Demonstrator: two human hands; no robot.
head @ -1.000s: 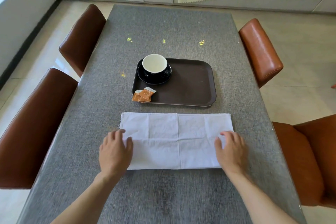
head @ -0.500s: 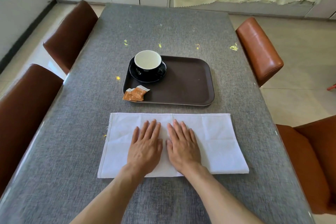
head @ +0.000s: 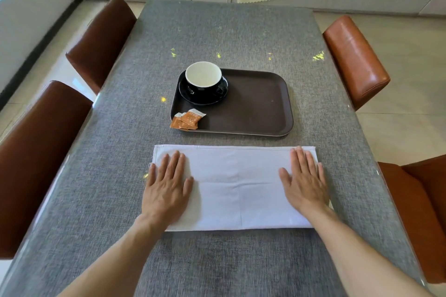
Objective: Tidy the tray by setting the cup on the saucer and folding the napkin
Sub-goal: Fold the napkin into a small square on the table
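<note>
A white napkin (head: 236, 183) lies flat as a wide rectangle on the grey table, just in front of the dark brown tray (head: 260, 103). My left hand (head: 166, 185) presses palm-down on the napkin's left end, fingers spread. My right hand (head: 305, 181) presses flat on its right end. Neither hand grips anything. A black cup (head: 204, 79) with a white inside stands upright on the black saucer (head: 190, 96) in the tray's far left corner.
Orange sachets (head: 187, 119) lie on the tray's near left corner, partly over its rim. Brown chairs (head: 101, 38) stand along the table's left side and orange-brown chairs (head: 354, 58) along its right. The grey tablecloth (head: 229, 29) stretches beyond the tray.
Half a second ago both hands lay side by side at the napkin's middle. They have slid apart to its left and right ends, smoothing it flat.
</note>
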